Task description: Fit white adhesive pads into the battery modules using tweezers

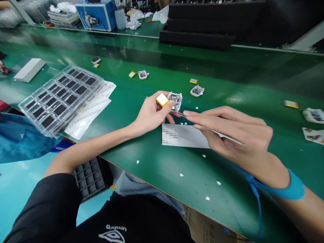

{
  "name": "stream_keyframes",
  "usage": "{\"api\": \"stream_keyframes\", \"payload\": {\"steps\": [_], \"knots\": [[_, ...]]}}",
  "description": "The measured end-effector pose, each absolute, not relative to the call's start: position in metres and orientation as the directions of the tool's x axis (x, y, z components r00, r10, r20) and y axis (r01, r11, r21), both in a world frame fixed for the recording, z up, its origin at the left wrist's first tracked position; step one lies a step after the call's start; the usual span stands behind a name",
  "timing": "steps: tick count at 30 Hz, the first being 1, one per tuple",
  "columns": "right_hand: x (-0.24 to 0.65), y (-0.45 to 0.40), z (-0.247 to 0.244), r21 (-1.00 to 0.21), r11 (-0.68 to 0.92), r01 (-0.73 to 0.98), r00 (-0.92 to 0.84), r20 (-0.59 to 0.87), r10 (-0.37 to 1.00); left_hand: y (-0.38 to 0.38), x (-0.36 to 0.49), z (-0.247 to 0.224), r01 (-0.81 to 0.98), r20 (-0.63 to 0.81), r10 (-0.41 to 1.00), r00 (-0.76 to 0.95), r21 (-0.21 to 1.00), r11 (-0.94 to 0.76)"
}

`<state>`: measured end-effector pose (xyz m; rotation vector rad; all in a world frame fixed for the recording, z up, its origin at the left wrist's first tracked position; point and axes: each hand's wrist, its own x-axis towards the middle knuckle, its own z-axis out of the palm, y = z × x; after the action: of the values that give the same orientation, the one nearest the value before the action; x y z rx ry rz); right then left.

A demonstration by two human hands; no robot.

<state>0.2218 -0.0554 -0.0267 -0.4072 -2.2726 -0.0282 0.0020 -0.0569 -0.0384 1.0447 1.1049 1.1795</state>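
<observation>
My left hand (152, 113) is closed around a small white watch-like case (176, 100) with its circuit board facing up. A yellow-edged battery (162, 99) with a white top rests at the same fingers, beside the case. In my right hand (235, 130) is a pair of thin metal tweezers (222, 134), gripped like a pen. Their tip reaches the lower edge of the case; whether it pinches anything is too small to tell. Under both hands lies a white sheet of printed adhesive labels (186, 136), partly covered by my right hand.
Similar open cases with batteries lie around, such as one case (196, 90) behind and another case (314, 115) at right. Clear plastic trays (60, 98) sit on paper strips (88, 114) at left. Black trays (197, 37) line the back. A blue wrist strap (291, 189) trails a cord.
</observation>
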Motion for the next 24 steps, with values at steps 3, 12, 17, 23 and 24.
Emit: {"api": "stream_keyframes", "payload": {"steps": [3,12,17,23,24], "knots": [[0.221,-0.056,-0.026,-0.129,0.932,0.340,-0.586,0.746,0.317,-0.057,0.002,-0.039,-0.157,-0.084,0.994,0.067,0.983,0.093],[0.223,-0.053,-0.027,-0.137,0.924,0.357,-0.600,0.724,0.339,-0.045,-0.005,-0.049,-0.097,-0.017,0.988,0.151,0.995,0.032],[0.223,-0.053,-0.027,-0.078,0.926,0.370,-0.574,0.764,0.294,-0.008,-0.047,-0.060,0.183,0.182,0.982,0.048,0.965,-0.188],[0.227,-0.046,-0.033,-0.008,0.909,0.416,-0.607,0.742,0.284,0.047,-0.095,-0.088,0.476,0.218,0.962,-0.164,0.872,-0.117],[0.228,-0.045,-0.034,0.008,0.907,0.422,-0.616,0.737,0.280,0.053,-0.097,-0.091,0.503,0.208,0.966,-0.155,0.858,-0.104]]}}
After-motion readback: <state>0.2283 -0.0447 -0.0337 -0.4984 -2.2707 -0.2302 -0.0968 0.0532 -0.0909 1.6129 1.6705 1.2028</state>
